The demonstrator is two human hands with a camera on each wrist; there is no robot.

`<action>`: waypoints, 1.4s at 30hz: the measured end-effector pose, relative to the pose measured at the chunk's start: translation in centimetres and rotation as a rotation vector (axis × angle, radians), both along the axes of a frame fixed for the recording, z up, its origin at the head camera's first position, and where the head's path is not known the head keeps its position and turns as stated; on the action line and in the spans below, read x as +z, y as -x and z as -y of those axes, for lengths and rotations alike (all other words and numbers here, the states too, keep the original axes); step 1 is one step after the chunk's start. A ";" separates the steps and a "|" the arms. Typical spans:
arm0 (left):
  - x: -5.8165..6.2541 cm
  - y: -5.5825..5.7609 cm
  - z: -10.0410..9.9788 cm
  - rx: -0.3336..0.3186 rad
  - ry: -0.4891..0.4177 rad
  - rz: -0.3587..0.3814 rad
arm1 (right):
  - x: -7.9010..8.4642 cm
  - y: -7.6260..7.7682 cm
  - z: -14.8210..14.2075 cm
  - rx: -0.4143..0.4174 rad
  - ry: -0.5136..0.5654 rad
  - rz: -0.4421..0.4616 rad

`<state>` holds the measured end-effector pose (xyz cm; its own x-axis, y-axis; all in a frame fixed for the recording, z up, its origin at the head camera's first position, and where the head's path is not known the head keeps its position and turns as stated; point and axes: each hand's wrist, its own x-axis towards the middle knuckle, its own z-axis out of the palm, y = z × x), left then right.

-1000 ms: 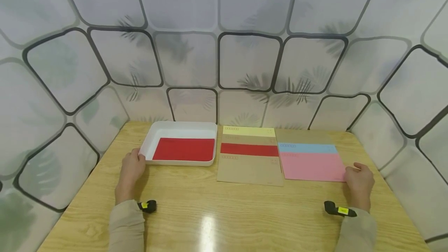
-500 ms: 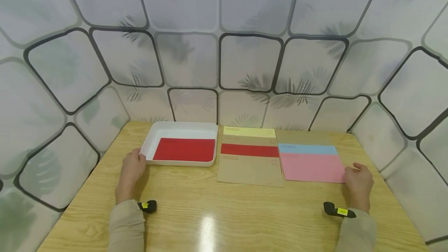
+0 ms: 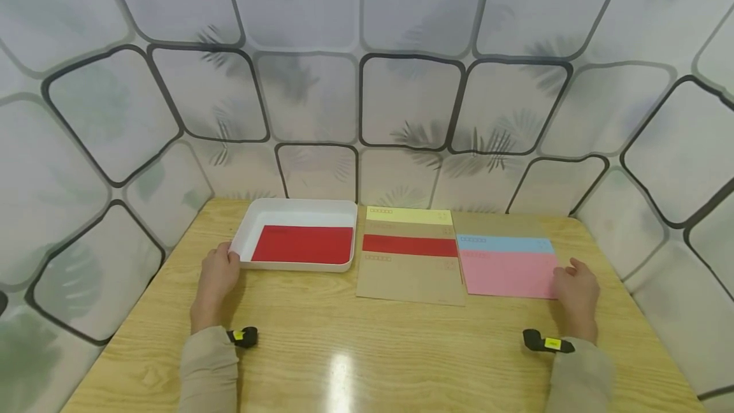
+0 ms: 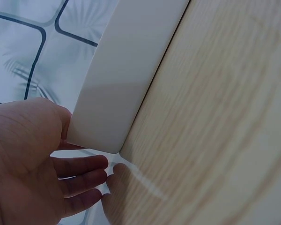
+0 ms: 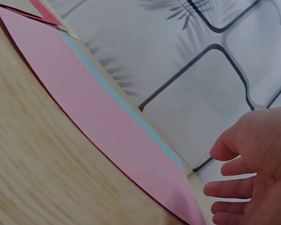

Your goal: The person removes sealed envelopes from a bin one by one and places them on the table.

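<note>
In the head view, my left hand [image 3: 218, 274] holds the near left corner of a white tray [image 3: 305, 204]. The left wrist view shows the tray's side [image 4: 113, 84] with thumb and forefinger at its corner and the other fingers off it. A red envelope [image 3: 304, 245] lies inside the tray. My right hand [image 3: 576, 292] is at the near right corner of a pink envelope [image 3: 507, 274], its fingers loosely bent. The right wrist view shows those fingers beside the pink envelope [image 5: 103, 126], gripping nothing; whether they touch it, I cannot tell.
A light blue envelope [image 3: 504, 243] and a brown envelope [image 3: 499, 224] lie partly under the pink one. Left of these is an overlapping column of yellow [image 3: 421, 215], red [image 3: 410, 245] and brown envelopes [image 3: 410, 282]. A patterned wall [image 3: 309, 101] rises behind the wooden table [image 3: 401, 355].
My right hand has shifted left, from beside the pink envelope's near right corner to overlapping that corner in the head view. My left hand stays at the tray, and the envelopes lie as before.
</note>
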<state>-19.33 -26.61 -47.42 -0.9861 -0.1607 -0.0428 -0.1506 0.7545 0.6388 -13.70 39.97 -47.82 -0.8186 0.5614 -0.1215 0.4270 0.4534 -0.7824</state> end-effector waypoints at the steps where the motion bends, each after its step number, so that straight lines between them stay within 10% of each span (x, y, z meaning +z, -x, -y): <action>1: 0.0 0.0 0.0 0.000 0.001 -0.001 | 0.0 0.1 0.1 0.018 -0.011 -0.001; 25: -0.2 0.2 0.1 0.000 -0.001 -0.008 | 2.3 1.9 5.8 0.349 -0.288 -0.154; 42: -0.2 0.0 0.3 -0.018 -0.004 -0.033 | 4.3 1.8 12.2 0.641 -0.545 -0.104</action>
<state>-19.35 -26.91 -47.65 -0.9897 -0.1430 -0.0111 -0.1162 0.7544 0.6460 -15.54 27.79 -43.55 -0.9905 -0.0571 0.1248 -0.1034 0.9085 -0.4048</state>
